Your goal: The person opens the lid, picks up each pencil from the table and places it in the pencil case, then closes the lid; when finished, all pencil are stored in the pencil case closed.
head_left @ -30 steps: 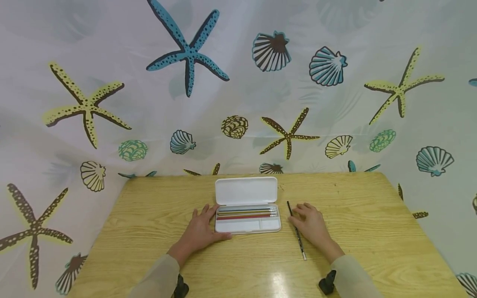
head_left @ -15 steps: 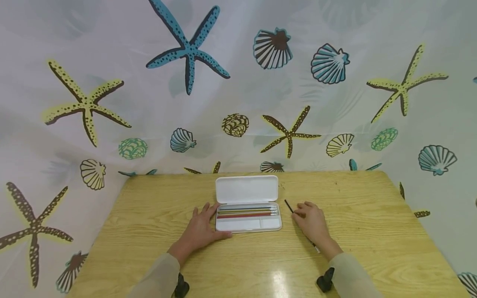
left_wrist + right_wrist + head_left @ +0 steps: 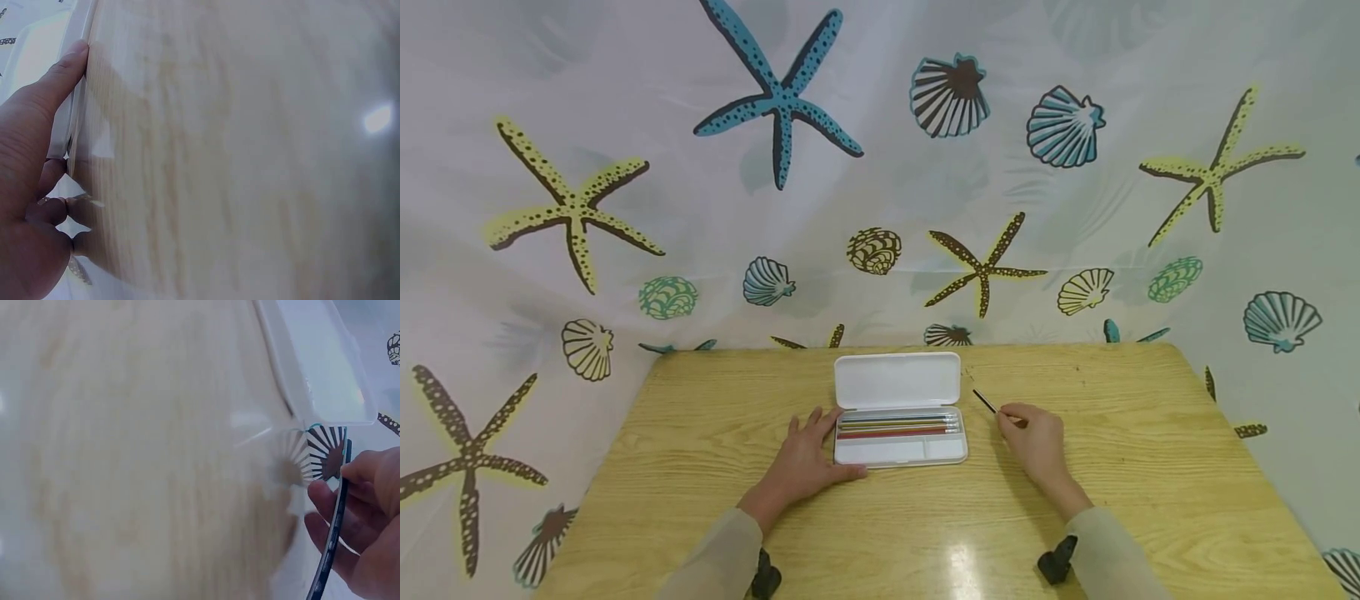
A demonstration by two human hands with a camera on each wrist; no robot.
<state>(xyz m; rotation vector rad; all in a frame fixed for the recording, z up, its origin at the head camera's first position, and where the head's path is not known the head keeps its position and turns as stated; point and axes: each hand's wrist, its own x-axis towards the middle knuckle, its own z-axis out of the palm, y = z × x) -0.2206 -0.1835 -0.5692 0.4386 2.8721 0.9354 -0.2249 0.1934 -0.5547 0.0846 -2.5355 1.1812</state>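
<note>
A white pencil case (image 3: 880, 451) lies with its lid (image 3: 897, 380) raised toward the back, and several colored pencils (image 3: 891, 432) rest side by side in its rear compartment. My left hand (image 3: 801, 461) spans the case's left end, with the thumb along the front edge and straight fingers at the side. To the right of the case, my right hand (image 3: 1036, 442) pinches a black pencil (image 3: 984, 401) between thumb and fingers. One end of that pencil points up-left toward the lid; the hand covers the rest in the head view. In the right wrist view the black pencil (image 3: 331, 544) slants across the fingers.
The case stands near the back of a wooden table (image 3: 880, 542). Behind it hangs a pale curtain (image 3: 865, 192) printed with starfish and shells. A black wrist device (image 3: 1057, 562) sits at the right sleeve, another at the left.
The black pencil lay on the table under my right fingers; now it is picked up and turned, its tip angled up-left. My left hand and the case have stayed put.
</note>
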